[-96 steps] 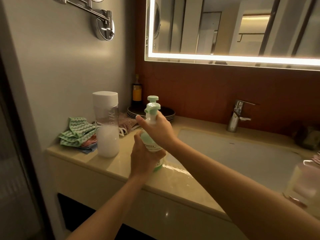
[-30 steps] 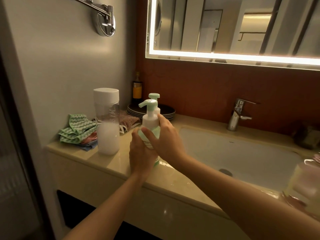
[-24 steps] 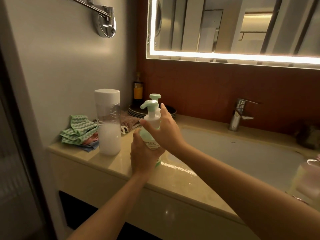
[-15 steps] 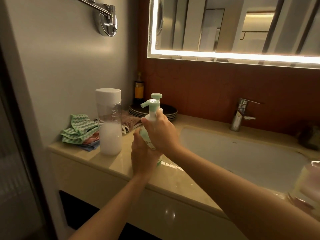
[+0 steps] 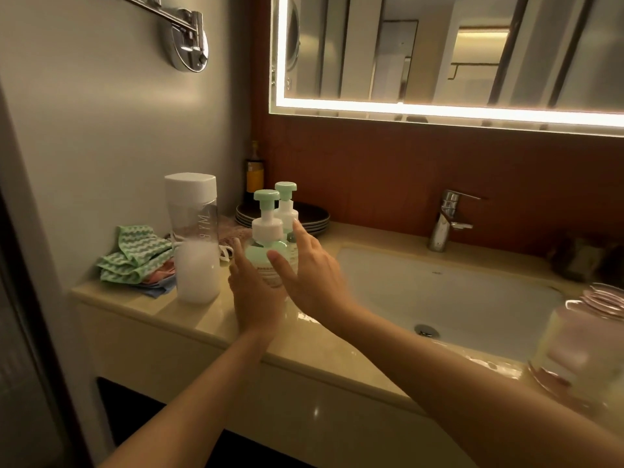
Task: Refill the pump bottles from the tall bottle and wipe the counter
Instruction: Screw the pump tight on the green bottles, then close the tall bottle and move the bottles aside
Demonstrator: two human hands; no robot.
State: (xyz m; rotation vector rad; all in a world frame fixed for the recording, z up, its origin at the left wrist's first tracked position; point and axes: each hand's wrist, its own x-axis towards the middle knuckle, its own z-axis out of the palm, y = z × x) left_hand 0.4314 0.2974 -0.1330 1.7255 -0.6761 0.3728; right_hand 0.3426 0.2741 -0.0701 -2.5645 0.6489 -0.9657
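Standing between spread hands (image 5: 287, 285): pump bottle (image 5: 266, 251)

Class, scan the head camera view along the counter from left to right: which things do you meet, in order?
Green zigzag cloth → tall bottle → near pump bottle → faucet → pink jar.

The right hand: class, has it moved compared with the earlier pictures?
Yes. The right hand has opened and let go of the mint-green pump bottle, backing toward the white sink basin.
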